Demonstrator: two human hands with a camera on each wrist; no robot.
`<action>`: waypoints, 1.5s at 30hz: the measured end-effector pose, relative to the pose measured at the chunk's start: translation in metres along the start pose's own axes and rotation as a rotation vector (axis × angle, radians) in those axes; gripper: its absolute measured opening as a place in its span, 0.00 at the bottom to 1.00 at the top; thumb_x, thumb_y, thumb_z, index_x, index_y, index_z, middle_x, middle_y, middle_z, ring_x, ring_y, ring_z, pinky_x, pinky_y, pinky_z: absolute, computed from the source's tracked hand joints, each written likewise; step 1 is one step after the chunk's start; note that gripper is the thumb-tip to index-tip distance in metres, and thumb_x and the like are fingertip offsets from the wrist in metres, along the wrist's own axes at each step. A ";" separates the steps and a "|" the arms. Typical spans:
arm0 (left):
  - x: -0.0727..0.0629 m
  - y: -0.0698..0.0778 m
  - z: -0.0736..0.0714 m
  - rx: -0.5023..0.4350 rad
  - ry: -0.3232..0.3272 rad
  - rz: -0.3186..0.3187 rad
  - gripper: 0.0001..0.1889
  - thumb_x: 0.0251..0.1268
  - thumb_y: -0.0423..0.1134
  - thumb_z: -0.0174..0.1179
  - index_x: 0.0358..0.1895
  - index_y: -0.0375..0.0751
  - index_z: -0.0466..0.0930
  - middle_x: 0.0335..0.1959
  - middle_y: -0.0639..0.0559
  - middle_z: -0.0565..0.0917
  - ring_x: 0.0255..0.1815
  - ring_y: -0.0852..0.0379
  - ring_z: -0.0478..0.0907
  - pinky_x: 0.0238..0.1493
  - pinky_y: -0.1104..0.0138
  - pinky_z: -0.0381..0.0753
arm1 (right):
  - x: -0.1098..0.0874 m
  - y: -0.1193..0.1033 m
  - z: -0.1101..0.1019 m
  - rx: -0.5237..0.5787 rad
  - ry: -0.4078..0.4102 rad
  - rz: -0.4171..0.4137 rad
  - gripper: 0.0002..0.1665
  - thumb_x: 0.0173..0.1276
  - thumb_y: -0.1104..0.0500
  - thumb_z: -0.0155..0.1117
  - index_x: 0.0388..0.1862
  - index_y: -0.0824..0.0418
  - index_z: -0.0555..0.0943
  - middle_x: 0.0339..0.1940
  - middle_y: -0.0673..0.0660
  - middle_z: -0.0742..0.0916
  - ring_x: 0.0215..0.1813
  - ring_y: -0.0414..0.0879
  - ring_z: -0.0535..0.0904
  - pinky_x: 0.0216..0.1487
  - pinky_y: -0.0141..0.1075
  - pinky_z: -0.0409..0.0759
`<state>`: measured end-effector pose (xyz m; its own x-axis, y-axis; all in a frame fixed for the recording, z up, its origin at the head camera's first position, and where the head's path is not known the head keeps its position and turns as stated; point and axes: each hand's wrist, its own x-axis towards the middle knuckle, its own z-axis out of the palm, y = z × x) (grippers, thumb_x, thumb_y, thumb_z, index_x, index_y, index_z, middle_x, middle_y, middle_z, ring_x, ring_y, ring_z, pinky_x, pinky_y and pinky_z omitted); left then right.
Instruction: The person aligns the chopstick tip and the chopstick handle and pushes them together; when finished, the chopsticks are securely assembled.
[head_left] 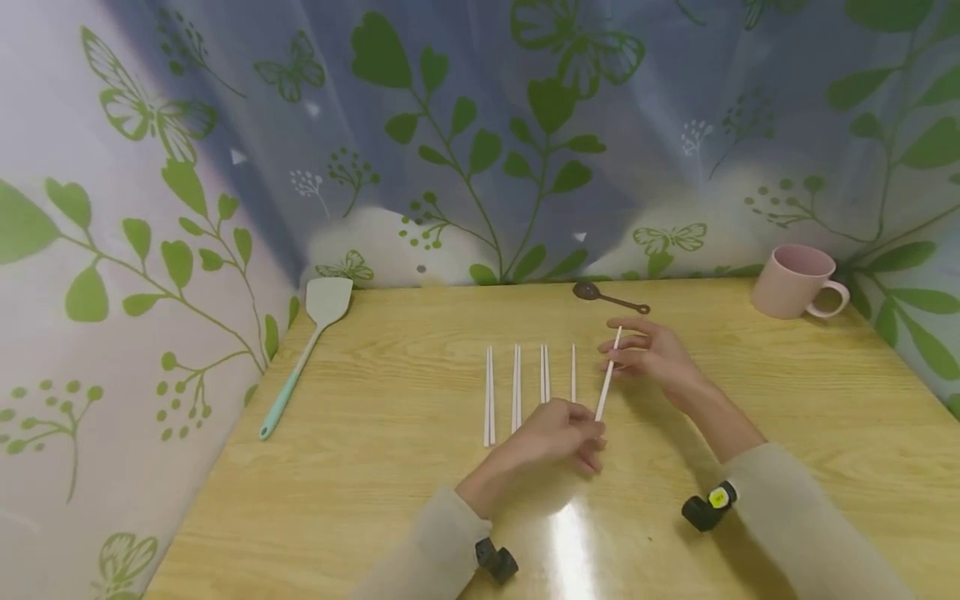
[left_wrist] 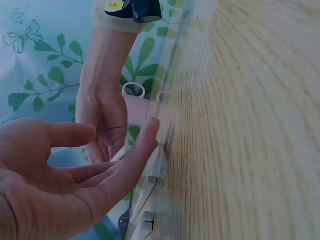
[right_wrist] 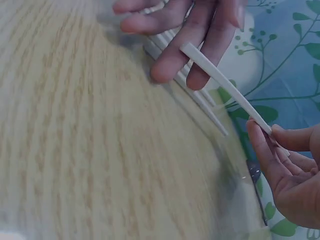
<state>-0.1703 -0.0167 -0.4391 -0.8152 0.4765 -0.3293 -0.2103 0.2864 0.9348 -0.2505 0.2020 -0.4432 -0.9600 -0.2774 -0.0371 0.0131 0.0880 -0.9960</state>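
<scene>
In the head view my right hand (head_left: pixel 654 357) pinches a white chopstick (head_left: pixel 608 379) near its upper end, above the table. The right wrist view shows the thumb and fingers of that hand (right_wrist: pixel 295 172) on the stick, which slants. By the stick's lower end is my left hand (head_left: pixel 553 435), its thumb apart from the extended fingers in the left wrist view. Whether these fingers touch the stick I cannot tell. To the left, pairs of white chopsticks (head_left: pixel 490 396) lie side by side in a row, and a single chopstick (head_left: pixel 573 371) lies at the row's right end.
A spatula (head_left: pixel 292 375) with a pale head and mint handle lies at the table's left side. Along the back edge is a dark brown spoon (head_left: pixel 588 291). At the back right stands a pink mug (head_left: pixel 793 283). Leaf-patterned curtains surround the wooden table (head_left: pixel 337 517).
</scene>
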 end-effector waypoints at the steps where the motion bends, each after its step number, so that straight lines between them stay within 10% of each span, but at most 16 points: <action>1: -0.002 -0.001 0.000 0.008 -0.004 -0.014 0.19 0.79 0.38 0.59 0.62 0.27 0.78 0.41 0.43 0.89 0.33 0.46 0.90 0.38 0.59 0.91 | 0.002 0.003 0.001 -0.006 -0.009 0.008 0.37 0.75 0.73 0.60 0.79 0.74 0.59 0.59 0.77 0.82 0.46 0.54 0.91 0.52 0.46 0.88; 45: -0.025 -0.003 -0.006 0.156 -0.119 0.041 0.21 0.81 0.37 0.56 0.70 0.33 0.74 0.50 0.43 0.86 0.41 0.50 0.89 0.40 0.62 0.90 | 0.018 0.003 0.022 -0.130 -0.011 0.113 0.26 0.84 0.63 0.50 0.70 0.83 0.67 0.63 0.81 0.78 0.55 0.60 0.87 0.57 0.42 0.86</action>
<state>-0.1525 -0.0345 -0.4325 -0.7498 0.5829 -0.3132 -0.0839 0.3858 0.9188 -0.2613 0.1763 -0.4488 -0.9514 -0.2691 -0.1495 0.0836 0.2417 -0.9668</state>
